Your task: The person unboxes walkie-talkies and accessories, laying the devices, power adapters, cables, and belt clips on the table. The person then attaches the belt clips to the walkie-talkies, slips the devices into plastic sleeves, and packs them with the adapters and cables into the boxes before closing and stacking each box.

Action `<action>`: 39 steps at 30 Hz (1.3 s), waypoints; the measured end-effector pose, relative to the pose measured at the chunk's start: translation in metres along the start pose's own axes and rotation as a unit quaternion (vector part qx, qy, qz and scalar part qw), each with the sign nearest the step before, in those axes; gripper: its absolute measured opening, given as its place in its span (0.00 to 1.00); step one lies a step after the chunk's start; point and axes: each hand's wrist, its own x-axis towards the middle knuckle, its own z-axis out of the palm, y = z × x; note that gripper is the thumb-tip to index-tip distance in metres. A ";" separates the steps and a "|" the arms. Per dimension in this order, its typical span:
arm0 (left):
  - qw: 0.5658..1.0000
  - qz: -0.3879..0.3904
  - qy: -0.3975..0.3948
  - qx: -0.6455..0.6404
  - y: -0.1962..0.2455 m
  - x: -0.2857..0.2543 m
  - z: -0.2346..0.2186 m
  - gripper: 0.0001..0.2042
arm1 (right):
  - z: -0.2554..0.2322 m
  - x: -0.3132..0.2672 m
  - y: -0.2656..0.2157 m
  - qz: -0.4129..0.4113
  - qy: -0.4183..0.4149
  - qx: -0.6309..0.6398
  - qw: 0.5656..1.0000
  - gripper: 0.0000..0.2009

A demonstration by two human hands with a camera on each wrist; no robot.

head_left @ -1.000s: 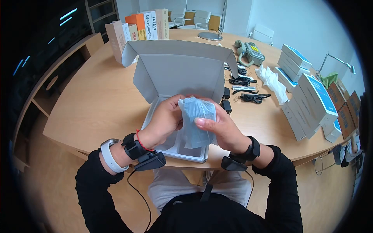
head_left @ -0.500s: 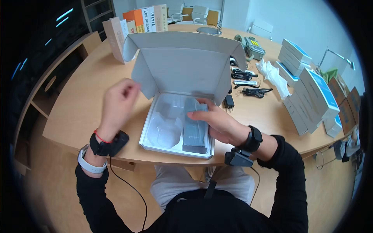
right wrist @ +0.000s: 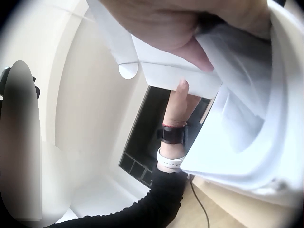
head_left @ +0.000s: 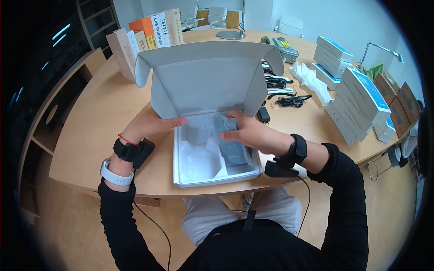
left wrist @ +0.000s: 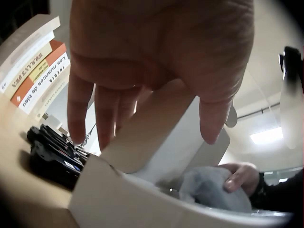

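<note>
An open white cardboard box [head_left: 217,181] with a moulded tray [head_left: 199,158] stands near the table's front edge, its lid [head_left: 208,86] raised. In the tray's right compartment lies a dark, oblong object wrapped in a translucent bag [head_left: 233,151]. My right hand [head_left: 257,131] grips its far end, thumb on top; the fingertips behind it are partly hidden. At the box's left side is my left hand [head_left: 151,124], its thumb reaching over the rim. The left wrist view shows that hand's fingers [left wrist: 76,111] stretched out beside the box wall, holding nothing.
Right of the box lie black cables [head_left: 291,100] and a black power adapter [head_left: 263,115]. Beyond are crumpled white plastic [head_left: 312,83], a telephone [head_left: 285,49] and stacked white-and-blue boxes [head_left: 357,104]. Books [head_left: 158,31] stand back left. Black devices [left wrist: 52,161] lie behind the lid.
My right hand has lowered the bagged object from above the box into its right compartment. The left hand let go of it, swung left, then came to the box's left side.
</note>
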 end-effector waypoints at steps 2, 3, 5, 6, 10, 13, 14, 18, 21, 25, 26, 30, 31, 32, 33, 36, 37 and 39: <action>1.000 0.009 0.001 0.000 -0.002 0.000 0.004 0.31 | -0.008 0.000 -0.008 -0.030 0.010 -0.134 0.991 0.29; 0.998 0.027 0.045 -0.041 -0.009 -0.001 0.012 0.31 | -0.009 0.003 -0.004 -0.030 0.014 -0.134 0.990 0.29; 0.991 0.046 0.088 -0.085 -0.015 0.001 0.017 0.31 | -0.011 0.010 0.011 -0.191 0.057 -0.230 0.953 0.27; 0.995 0.033 0.073 -0.064 -0.017 0.002 0.017 0.31 | -0.011 0.011 0.016 -0.248 0.084 -0.235 0.936 0.25; 0.996 0.017 0.084 -0.008 -0.020 0.003 0.022 0.29 | -0.012 0.012 0.017 -0.275 0.097 -0.265 0.919 0.24; 0.994 0.036 0.105 0.017 -0.025 0.004 0.026 0.27 | -0.010 0.014 0.020 -0.281 0.131 -0.276 0.910 0.22; 0.994 0.032 0.103 0.017 -0.025 0.006 0.026 0.27 | -0.010 0.014 0.020 -0.261 0.127 -0.298 0.909 0.21; 0.991 0.027 0.127 0.032 -0.024 0.007 0.032 0.23 | -0.016 0.007 0.007 -0.163 0.070 -0.321 0.930 0.20; 0.987 0.022 0.149 0.061 -0.029 0.010 0.032 0.19 | -0.020 0.009 0.008 -0.154 0.054 -0.320 0.933 0.20; 0.982 0.043 0.161 0.084 -0.034 0.011 0.032 0.14 | -0.033 0.011 0.010 -0.146 -0.038 -0.343 0.927 0.19; 0.983 0.044 0.160 0.084 -0.032 0.011 0.032 0.14 | -0.041 0.011 0.005 -0.136 -0.094 -0.341 0.925 0.19; 0.990 -0.010 0.125 0.065 -0.028 0.008 0.032 0.13 | -0.053 0.011 -0.001 -0.101 -0.167 -0.323 0.926 0.19; 0.988 0.003 0.127 0.085 -0.028 0.008 0.032 0.13 | -0.051 0.009 -0.003 -0.082 -0.165 -0.326 0.927 0.20; 0.988 0.001 0.126 0.086 -0.029 0.008 0.033 0.13 | -0.046 0.006 0.002 -0.123 -0.133 -0.346 0.921 0.20; 0.989 -0.009 0.128 0.067 -0.029 0.008 0.033 0.13 | -0.042 0.003 0.005 -0.123 -0.134 -0.344 0.921 0.20; 0.989 -0.007 0.132 0.061 -0.028 0.008 0.033 0.13 | -0.039 0.001 0.010 -0.175 -0.111 -0.376 0.903 0.20; 0.988 0.008 0.137 0.073 -0.028 0.008 0.034 0.13 | -0.039 0.000 0.010 -0.174 -0.111 -0.375 0.904 0.20; 0.989 -0.003 0.138 0.055 -0.032 0.009 0.035 0.13 | -0.039 0.000 0.010 -0.164 -0.094 -0.416 0.890 0.19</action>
